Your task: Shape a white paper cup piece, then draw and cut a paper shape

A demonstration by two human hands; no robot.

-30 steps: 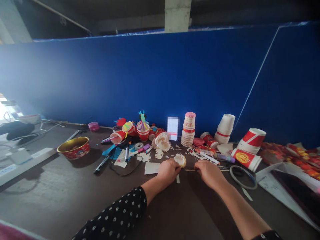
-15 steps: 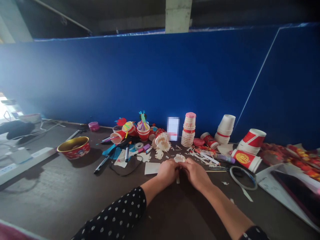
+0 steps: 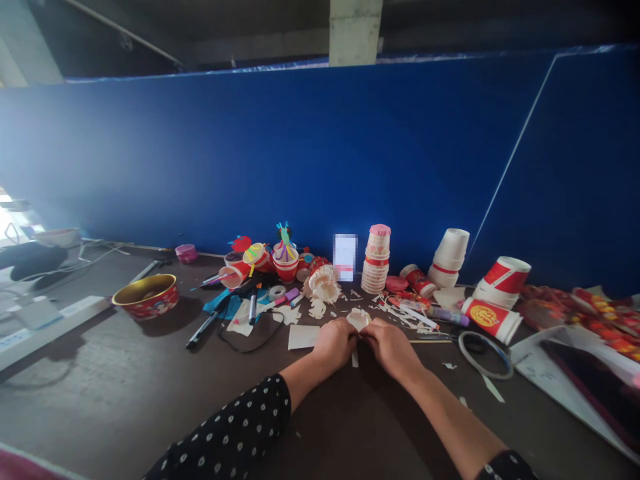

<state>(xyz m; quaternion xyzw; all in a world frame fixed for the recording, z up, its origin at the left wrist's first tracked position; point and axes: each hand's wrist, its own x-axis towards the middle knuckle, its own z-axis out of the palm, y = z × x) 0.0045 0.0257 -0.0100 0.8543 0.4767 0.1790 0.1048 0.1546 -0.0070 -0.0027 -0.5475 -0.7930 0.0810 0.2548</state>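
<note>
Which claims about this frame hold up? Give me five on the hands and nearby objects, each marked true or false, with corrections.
1. The left hand and right hand meet at a small, ruffled, cream-coloured piece. True.
2. The round red bowl with the gold interior stands right of both hands. False: it stands to their left.
3. A flat, white, rectangular card lies left of the left hand. True.
4. The tall stack of paper cups has a green top. False: its top is pink.
5. The right hand holds the pale grey ring. False: it lies on the table, right of that hand.
</note>
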